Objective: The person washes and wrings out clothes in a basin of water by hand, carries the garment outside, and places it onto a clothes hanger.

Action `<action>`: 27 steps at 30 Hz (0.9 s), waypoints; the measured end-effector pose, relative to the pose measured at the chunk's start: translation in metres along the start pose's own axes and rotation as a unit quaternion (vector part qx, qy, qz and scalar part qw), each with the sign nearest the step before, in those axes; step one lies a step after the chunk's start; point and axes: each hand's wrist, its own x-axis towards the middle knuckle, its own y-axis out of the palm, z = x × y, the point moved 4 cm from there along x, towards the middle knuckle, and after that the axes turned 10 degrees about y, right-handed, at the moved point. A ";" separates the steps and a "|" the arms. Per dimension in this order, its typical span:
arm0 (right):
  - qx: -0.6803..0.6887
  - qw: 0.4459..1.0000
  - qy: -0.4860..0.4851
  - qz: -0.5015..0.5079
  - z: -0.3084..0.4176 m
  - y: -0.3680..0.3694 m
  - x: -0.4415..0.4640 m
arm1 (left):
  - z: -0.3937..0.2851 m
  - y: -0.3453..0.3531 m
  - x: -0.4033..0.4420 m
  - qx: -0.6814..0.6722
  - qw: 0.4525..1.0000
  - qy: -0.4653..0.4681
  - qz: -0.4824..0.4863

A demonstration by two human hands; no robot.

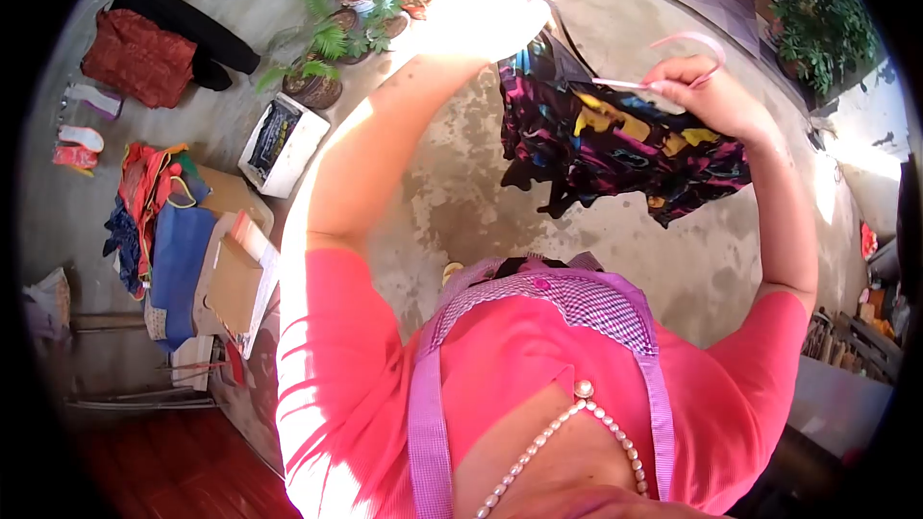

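A black garment with a pink, yellow and blue pattern (pixel 615 139) hangs between my two hands, its dark straps at the upper left. My right hand (pixel 711 96) is closed on a thin pink plastic hanger (pixel 694 38), one arm of which reaches left along the garment's top edge. Bright sunlight washes out my left hand (pixel 486 14). It is at the garment's upper left corner and appears to grip it there, though the single fingers do not show clearly.
Potted plants (pixel 327 43) stand ahead on the concrete floor. To the left are a white foam box (pixel 282 146), an open cardboard box (pixel 236 284), piled colourful cloth (pixel 154 211) and a red-brown garment (pixel 139 58). A leafy bush (pixel 822 24) grows at the far right.
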 end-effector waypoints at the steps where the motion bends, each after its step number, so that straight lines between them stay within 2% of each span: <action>1: -0.012 1.000 0.012 -0.017 0.003 0.003 0.007 | 0.008 0.004 -0.003 0.076 0.995 0.070 0.004; 4: 0.012 0.994 0.002 -0.105 0.005 -0.010 0.042 | 0.018 0.011 -0.013 -0.004 1.000 -0.010 0.014; 5: 0.102 0.988 -0.016 -0.117 0.001 -0.006 0.058 | 0.025 0.010 -0.012 0.072 0.996 -0.057 0.002; 8: 0.038 0.991 -0.081 0.100 0.016 0.042 0.095 | 0.041 -0.002 -0.006 0.074 0.995 0.001 0.066; 9: -0.052 0.990 -0.055 0.119 0.027 0.049 0.108 | 0.059 0.010 -0.007 0.021 0.997 -0.042 0.060; 12: 0.202 0.975 -0.096 -0.002 0.028 0.026 0.154 | 0.089 0.024 -0.020 0.075 0.997 0.015 0.018; 13: 0.187 0.979 -0.066 -0.051 0.031 0.022 0.166 | 0.094 0.019 -0.026 0.116 0.982 0.052 -0.142; 16: 0.048 0.994 -0.096 0.019 0.055 0.041 0.200 | 0.131 0.019 -0.023 0.073 0.996 0.004 -0.044; 17: 0.081 0.992 -0.099 0.017 0.052 0.047 0.222 | 0.130 0.003 -0.014 0.076 0.987 -0.054 0.133; 19: 0.127 0.988 -0.083 0.025 0.061 0.045 0.251 | 0.196 0.068 -0.031 -0.026 0.995 0.075 0.066; 21: 0.155 0.985 -0.075 0.014 0.075 0.036 0.274 | 0.217 0.058 -0.038 -0.089 0.971 0.220 -0.006; 22: 0.146 0.987 -0.059 0.002 0.078 0.030 0.286 | 0.214 0.035 -0.031 -0.345 0.938 0.006 0.044; 23: 0.140 0.989 -0.040 -0.009 0.081 0.024 0.298 | 0.211 0.017 -0.026 -0.284 0.958 -0.014 0.038; 24: 0.117 0.990 -0.070 -0.023 0.085 0.019 0.312 | 0.216 0.010 -0.020 -0.222 0.974 -0.035 0.032; 25: 0.094 0.990 -0.098 -0.034 0.089 0.014 0.326 | 0.222 0.010 -0.013 -0.154 0.987 0.016 -0.035; 27: 0.137 0.987 -0.083 0.006 0.101 0.011 0.346 | 0.247 0.011 -0.002 -0.147 0.984 0.055 -0.080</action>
